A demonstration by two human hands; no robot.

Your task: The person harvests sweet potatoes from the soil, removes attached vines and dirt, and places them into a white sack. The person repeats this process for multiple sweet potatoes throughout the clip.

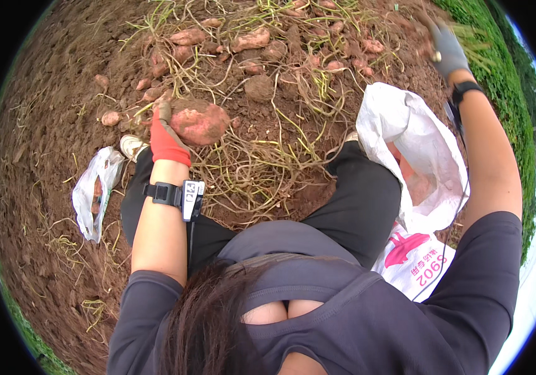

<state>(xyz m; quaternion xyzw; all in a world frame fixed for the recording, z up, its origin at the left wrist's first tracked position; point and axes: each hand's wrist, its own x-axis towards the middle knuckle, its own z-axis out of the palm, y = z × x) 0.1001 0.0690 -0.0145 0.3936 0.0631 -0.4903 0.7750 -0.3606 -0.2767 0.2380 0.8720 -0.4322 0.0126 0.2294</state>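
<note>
My left hand [167, 133], in a red and grey glove, holds a large soil-covered sweet potato [200, 124] above the ground. Out at the upper right is my right hand [450, 51] in a grey glove, blurred by motion, with blurred green and brown stems [474, 40] beside it; whether it grips them I cannot tell. Between the two hands and beyond them lie vines with several sweet potatoes [251, 40] on the soil. A white woven sack [385, 110] stands gaping by my right leg, with reddish sweet potatoes [420, 183] inside.
A small white plastic bag [87, 187] with things inside lies left of my left shoe [132, 146]. Cut vines [258, 164] are heaped between my legs. Part of a printed white sack [413, 262] lies beside my right thigh. Green plants [507, 89] border the soil at right.
</note>
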